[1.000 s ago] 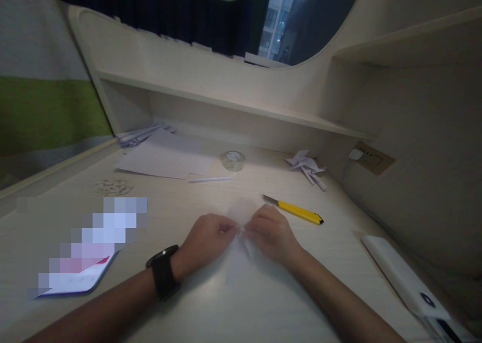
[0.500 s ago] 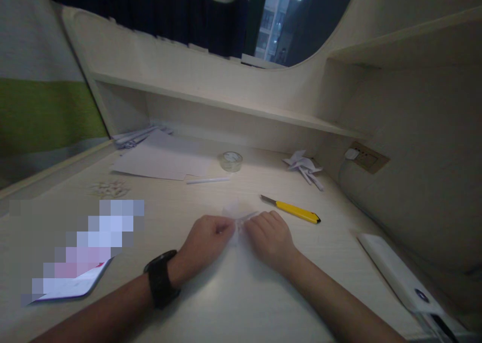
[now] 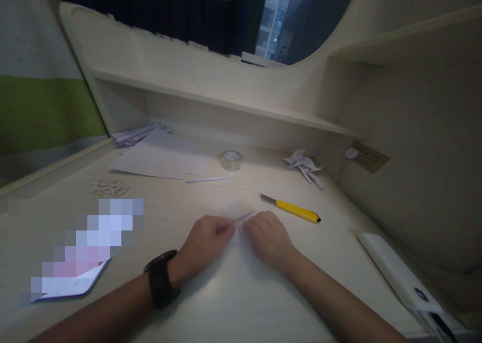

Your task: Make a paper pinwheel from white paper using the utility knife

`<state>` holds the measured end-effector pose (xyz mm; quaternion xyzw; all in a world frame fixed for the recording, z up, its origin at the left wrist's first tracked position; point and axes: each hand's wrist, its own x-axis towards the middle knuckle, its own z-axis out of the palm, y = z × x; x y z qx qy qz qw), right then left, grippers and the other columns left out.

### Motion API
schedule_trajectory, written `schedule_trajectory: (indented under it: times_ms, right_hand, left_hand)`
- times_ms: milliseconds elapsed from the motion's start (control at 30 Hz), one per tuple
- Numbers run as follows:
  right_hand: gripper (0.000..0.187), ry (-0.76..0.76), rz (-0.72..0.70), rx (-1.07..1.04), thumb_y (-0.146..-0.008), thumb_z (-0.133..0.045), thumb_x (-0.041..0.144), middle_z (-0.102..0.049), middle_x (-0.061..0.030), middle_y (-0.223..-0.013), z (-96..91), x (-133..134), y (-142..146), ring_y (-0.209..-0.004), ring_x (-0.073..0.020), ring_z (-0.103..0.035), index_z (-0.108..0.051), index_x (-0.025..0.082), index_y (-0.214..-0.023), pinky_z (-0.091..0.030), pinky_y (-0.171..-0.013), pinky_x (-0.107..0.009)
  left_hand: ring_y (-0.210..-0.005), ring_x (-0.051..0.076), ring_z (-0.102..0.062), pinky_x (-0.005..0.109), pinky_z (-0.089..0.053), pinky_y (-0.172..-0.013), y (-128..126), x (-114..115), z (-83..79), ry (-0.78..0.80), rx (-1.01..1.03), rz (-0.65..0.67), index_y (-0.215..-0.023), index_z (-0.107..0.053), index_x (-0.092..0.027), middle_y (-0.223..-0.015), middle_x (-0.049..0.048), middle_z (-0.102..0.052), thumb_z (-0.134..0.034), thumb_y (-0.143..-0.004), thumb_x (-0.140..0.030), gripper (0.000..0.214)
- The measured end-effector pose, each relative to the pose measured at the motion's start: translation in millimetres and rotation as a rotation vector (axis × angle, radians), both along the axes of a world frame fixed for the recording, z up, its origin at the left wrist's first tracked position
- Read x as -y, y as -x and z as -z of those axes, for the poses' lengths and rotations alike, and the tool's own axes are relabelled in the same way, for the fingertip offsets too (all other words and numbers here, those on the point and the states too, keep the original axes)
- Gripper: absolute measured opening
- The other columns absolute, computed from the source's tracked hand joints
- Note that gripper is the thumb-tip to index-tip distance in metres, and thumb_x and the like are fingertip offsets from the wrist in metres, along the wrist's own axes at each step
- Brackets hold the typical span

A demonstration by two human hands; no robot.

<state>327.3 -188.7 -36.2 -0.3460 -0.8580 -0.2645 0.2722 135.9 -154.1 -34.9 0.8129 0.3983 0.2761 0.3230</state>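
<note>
A small piece of folded white paper (image 3: 242, 215) is pinched between my two hands just above the desk. My left hand (image 3: 209, 236), with a black watch on its wrist, grips the paper's left part between thumb and finger. From the other side my right hand (image 3: 268, 237) closes on it, knuckles up, its fingertips partly hidden. The paper looks blurred, and much of it is covered by my fingers. Beyond my right hand lies a yellow utility knife (image 3: 297, 211) with its blade out. A thin white paper stick (image 3: 208, 180) rests farther back.
A roll of clear tape (image 3: 231, 160) stands near white paper sheets (image 3: 161, 154). Paper pinwheels (image 3: 303, 167) lie at the back right. Small pale pieces (image 3: 109, 187) are heaped at left, above a partly blurred-out phone (image 3: 75, 288). A white power strip (image 3: 395, 272) lies at right.
Both hands keep their pinch on the paper, almost in the same place. My right hand has shifted very slightly left, and the paper's angle differs a little.
</note>
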Motion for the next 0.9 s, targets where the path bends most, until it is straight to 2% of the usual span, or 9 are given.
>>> schedule_trajectory:
  times_ms: [133,300,600,767,900]
  right_hand:
    - [0.018,-0.055,0.041,-0.003,-0.09,-0.046,0.011,-0.061,-0.0057,-0.07,-1.3,0.7,2.2,-0.067,-0.018,-0.049,-0.061,0.014,-0.081,-0.034,-0.061,-0.034]
    - [0.024,-0.063,0.089,-0.031,-0.089,-0.042,0.01,-0.058,-0.0055,-0.064,0.1,0.3,3.6,-0.063,-0.0182,-0.047,-0.058,0.015,-0.073,-0.033,-0.059,-0.034]
    - [0.016,-0.02,-0.002,-0.136,-0.087,-0.045,0.009,-0.067,-0.0081,-0.081,-4.6,1.9,-0.4,-0.073,-0.0181,-0.056,-0.06,0.014,-0.091,-0.039,-0.064,-0.032]
    - [0.012,-0.072,0.018,-0.056,-0.086,-0.051,0.008,-0.067,-0.0066,-0.078,-7.4,3.5,-1.0,-0.068,-0.0167,-0.056,-0.061,0.013,-0.09,-0.039,-0.06,-0.03]
    - [0.013,-0.072,0.059,0.031,-0.086,-0.049,0.009,-0.061,-0.004,-0.068,-6.7,4.8,0.2,-0.061,-0.0163,-0.051,-0.06,0.014,-0.084,-0.034,-0.055,-0.03]
  left_hand:
    - [-0.059,0.014,-0.051,0.023,-0.034,-0.056,-1.2,1.6,0.6,-0.006,0.031,-0.002,-0.06,-0.065,-0.017,-0.058,-0.0034,-0.059,-0.042,-0.085,-0.027,0.036]
    - [-0.065,0.016,-0.056,0.023,-0.039,-0.061,-0.4,5.1,-6.3,-0.003,0.083,-0.008,-0.065,-0.069,-0.018,-0.062,-0.0023,-0.063,-0.043,-0.085,-0.028,0.035]
    - [-0.074,0.018,-0.062,0.026,-0.045,-0.07,3.0,-2.4,-11.4,0.065,0.099,0.051,-0.079,-0.074,-0.019,-0.075,0.0,-0.071,-0.041,-0.089,-0.031,0.037]
    - [-0.084,0.019,-0.065,0.028,-0.046,-0.077,8.0,-9.1,-8.4,0.084,0.098,0.092,-0.093,-0.074,-0.022,-0.09,0.0013,-0.074,-0.047,-0.086,-0.029,0.029]
    - [-0.08,0.019,-0.065,0.028,-0.047,-0.073,8.8,-7.0,-6.9,0.044,0.036,0.072,-0.098,-0.074,-0.023,-0.093,0.0019,-0.074,-0.049,-0.085,-0.029,0.028]
